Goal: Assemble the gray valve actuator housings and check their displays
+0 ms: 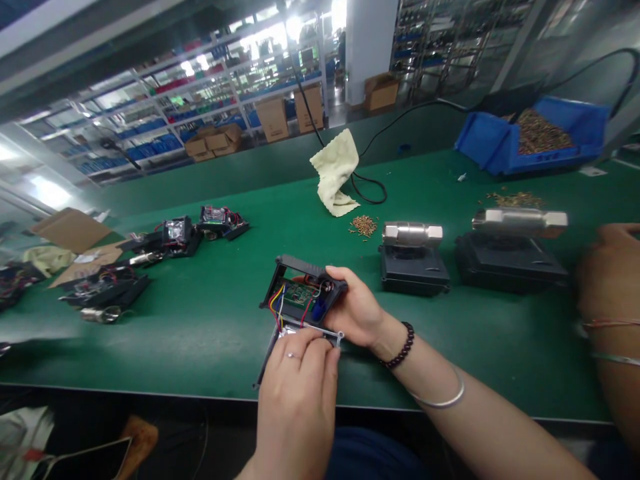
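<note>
An open black plastic housing (293, 280) with a green circuit board and coloured wires inside sits tilted just above the green table (200, 333). My right hand (356, 308), with a bead bracelet and a bangle on the wrist, grips its right side. My left hand (299, 383), wearing a ring, is closed in a pinch on the grey cover frame (270, 357) that hangs from the housing's lower edge by the wires.
Two black units topped with metal fittings (413, 257) (515, 247) stand to the right. Another person's hand (610, 280) is at the far right. Several opened units (180, 235) lie at left. Behind are a yellow cloth (336, 170), small brass parts (364, 225) and a blue bin (530, 140).
</note>
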`<state>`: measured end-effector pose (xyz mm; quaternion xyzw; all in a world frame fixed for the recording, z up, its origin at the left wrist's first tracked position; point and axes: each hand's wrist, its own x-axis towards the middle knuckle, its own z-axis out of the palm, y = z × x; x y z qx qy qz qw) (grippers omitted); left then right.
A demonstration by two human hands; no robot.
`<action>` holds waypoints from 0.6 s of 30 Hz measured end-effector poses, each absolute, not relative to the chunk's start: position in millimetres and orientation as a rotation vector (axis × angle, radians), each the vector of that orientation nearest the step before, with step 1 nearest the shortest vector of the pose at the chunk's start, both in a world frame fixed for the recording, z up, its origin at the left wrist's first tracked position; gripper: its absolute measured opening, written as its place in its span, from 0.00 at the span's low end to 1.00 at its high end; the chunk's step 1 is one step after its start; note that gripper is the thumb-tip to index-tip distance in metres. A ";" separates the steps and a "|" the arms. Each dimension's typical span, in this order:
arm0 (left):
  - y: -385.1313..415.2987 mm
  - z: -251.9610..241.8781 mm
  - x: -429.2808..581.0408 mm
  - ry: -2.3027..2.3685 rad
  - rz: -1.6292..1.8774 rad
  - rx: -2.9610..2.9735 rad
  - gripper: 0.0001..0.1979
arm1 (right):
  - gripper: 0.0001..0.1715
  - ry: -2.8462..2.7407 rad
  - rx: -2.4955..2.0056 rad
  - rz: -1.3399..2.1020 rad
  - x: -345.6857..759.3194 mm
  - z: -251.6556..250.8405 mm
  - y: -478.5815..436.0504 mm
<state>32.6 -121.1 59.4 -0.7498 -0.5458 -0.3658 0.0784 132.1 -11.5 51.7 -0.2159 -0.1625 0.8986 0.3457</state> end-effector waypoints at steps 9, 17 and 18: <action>-125.6 55.3 26.8 -1.607 -0.898 -2.183 0.15 | 0.18 -0.546 -0.566 2.320 132.7 46.5 -13.1; -120.6 60.6 25.8 -1.568 -1.109 -2.167 0.07 | 0.17 -0.509 -0.579 2.292 131.9 46.8 -13.1; -119.4 60.2 24.9 -1.558 -1.123 -2.156 0.06 | 0.17 -0.502 -0.582 2.290 131.7 47.3 -12.7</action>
